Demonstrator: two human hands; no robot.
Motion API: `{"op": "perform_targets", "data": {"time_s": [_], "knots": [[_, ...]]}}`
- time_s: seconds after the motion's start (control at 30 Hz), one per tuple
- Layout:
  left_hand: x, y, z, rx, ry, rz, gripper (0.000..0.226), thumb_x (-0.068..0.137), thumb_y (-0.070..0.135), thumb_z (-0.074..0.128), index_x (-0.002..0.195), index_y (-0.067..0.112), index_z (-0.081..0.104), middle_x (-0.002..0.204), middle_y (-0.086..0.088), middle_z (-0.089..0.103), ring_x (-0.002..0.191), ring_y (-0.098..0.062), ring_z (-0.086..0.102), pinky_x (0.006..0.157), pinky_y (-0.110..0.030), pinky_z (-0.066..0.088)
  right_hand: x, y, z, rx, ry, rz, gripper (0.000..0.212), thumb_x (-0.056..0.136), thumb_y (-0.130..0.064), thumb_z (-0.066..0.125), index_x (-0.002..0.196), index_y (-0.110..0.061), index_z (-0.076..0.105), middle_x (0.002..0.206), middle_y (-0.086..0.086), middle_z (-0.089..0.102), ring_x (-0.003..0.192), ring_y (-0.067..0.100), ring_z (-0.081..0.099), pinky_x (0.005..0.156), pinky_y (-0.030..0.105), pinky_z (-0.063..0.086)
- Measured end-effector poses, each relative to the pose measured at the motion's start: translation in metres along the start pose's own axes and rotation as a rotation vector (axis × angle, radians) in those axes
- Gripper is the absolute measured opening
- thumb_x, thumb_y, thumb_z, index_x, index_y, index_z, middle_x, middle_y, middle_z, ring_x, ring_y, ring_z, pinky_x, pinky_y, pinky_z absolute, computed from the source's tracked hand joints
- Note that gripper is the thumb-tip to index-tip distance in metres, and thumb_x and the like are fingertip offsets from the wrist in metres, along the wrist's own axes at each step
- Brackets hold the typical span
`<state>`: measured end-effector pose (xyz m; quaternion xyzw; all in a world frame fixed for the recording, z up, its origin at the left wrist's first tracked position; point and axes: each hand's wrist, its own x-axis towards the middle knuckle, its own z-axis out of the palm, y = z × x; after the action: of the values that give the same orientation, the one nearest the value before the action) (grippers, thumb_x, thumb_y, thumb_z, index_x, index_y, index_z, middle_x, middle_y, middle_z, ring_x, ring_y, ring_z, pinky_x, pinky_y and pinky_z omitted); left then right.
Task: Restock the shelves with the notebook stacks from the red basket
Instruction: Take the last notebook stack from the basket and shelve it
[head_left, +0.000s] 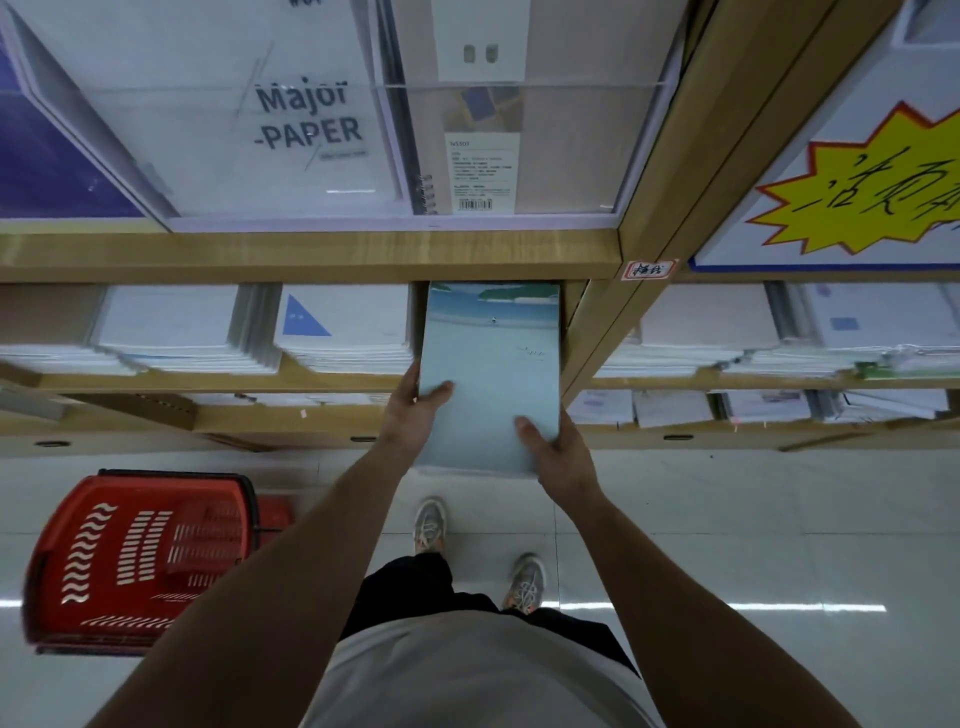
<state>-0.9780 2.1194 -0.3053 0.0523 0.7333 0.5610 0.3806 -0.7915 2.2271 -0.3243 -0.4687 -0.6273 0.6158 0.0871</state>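
— While both hands are on it, where does the notebook stack (491, 374) sit just now?

— Half in, half out. Its far end is already under the upper board of the wooden shelf (311, 254), at the shelf's right end, close beside the upright post; its near end hangs out over the front edge toward the person. A white stack with a blue triangle (343, 332) lies just to its left.

— And the grip?

— The left hand (415, 415) holds the near left edge, the right hand (561, 457) the near right corner. Each thumb lies flat on the pale blue cover; the other fingers are hidden underneath, so I judge them clamped on the stack from below, but I cannot see them.

— How will it handle?

— My guess: a fair weight for its thickness, stiff as a block, yet the glossy covers look slippery, so the top copies may slide or fan out if it tilts. Keeping it level, held at the two near corners, seems the safest grip.

— The red basket (140, 561)?

— On the floor at the person's left, well apart from the stack; I cannot tell what remains inside.
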Motion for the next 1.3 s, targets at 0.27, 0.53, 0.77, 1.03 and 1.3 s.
{"op": "perform_targets", "data": {"time_s": [0.27,0.53,0.77,1.03,1.3], "knots": [[-0.028,-0.02,0.001,0.094,0.071,0.045,0.043,0.081,0.023,0.083,0.12,0.013,0.07,0.108,-0.001,0.076,0.097,-0.015,0.072,0.084,-0.03,0.058,-0.001,-0.015,0.008,-0.003,0.11,-0.071,0.041,0.095,-0.041,0.067,0.133,-0.027,0.057,0.108,-0.021,0.067,0.099,-0.004,0.065,0.079,0.014,0.055],[0.003,0.006,0.015,0.112,0.093,0.017,0.051,0.077,0.038,0.084,0.121,0.018,0.067,0.107,0.002,0.075,0.099,-0.017,0.071,0.09,-0.032,0.057,0.032,-0.039,0.006,0.007,0.222,0.007,0.05,0.087,-0.051,0.072,0.127,-0.021,0.065,0.107,-0.012,0.07,0.102,0.011,0.067,0.09,0.029,0.053],[-0.019,-0.009,0.02,-0.005,0.098,-0.049,0.026,0.092,0.033,0.072,0.113,0.019,0.066,0.103,-0.002,0.072,0.094,-0.023,0.068,0.084,-0.032,0.052,0.016,-0.023,0.003,-0.066,0.191,-0.04,0.05,0.091,-0.051,0.068,0.128,-0.018,0.064,0.11,-0.009,0.071,0.102,0.01,0.066,0.076,0.017,0.05],[0.017,0.02,0.023,0.048,0.211,0.026,0.038,0.088,0.038,0.076,0.117,0.013,0.069,0.103,0.0,0.073,0.102,-0.023,0.071,0.094,-0.034,0.055,0.038,-0.055,0.03,-0.009,0.337,-0.038,0.064,0.089,-0.06,0.064,0.135,-0.016,0.059,0.124,0.0,0.069,0.114,0.021,0.064,0.098,0.037,0.052],[0.021,0.012,0.021,0.09,0.256,0.016,0.059,0.077,0.054,0.078,0.117,0.012,0.067,0.11,-0.001,0.074,0.106,-0.023,0.069,0.102,-0.039,0.052,0.039,-0.048,0.034,-0.055,0.309,-0.041,0.07,0.091,-0.06,0.059,0.146,-0.017,0.048,0.136,0.001,0.064,0.125,0.024,0.059,0.106,0.041,0.048]]}}
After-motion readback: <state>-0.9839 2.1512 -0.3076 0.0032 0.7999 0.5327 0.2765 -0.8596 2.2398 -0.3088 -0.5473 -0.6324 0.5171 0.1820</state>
